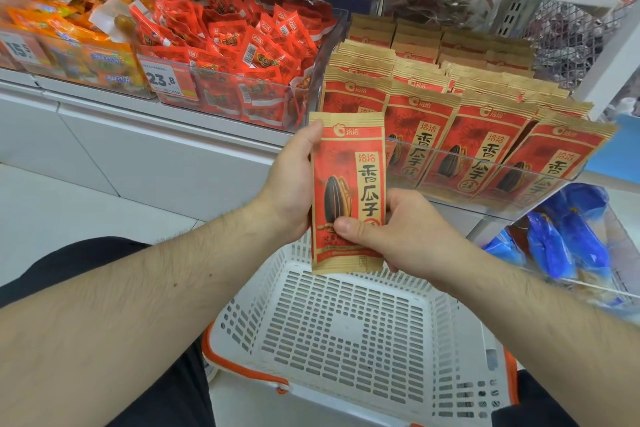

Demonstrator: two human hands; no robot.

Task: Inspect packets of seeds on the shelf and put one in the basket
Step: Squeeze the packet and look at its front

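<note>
The person held one seed packet (pixel 348 194) upright in front of the shelf (pixel 221 125), both hands on it. The left hand (pixel 289 191) gripped its left edge, thumb on the upper corner of the printed front and fingers curled behind, though those fingers were mostly hidden by the packet. The right hand (pixel 401 232) pinched the lower part, thumb pressed across the front near the bottom and fingers wrapped round the back. The packet was red with kraft-brown ends and showed a dark sunflower seed beside large characters.

It hung directly above the far rim of a white plastic basket (pixel 346 333) with slotted walls and orange handles, which sat low between the person's knees; the packet's bottom edge was over the basket but not inside it, as far as I could judge from that angle.

Just behind the held packet, at the shelf's front edge, rows of matching seed packets (pixel 485 146) stood upright in a clear bin (pixel 502 198). To their left, another clear bin held a heap of small red snack sachets (pixel 235 48), with a price tag (pixel 166 80) reading 23.8 on its front. Blue packets (pixel 568 232) lay on the shelf below, at the right.
</note>
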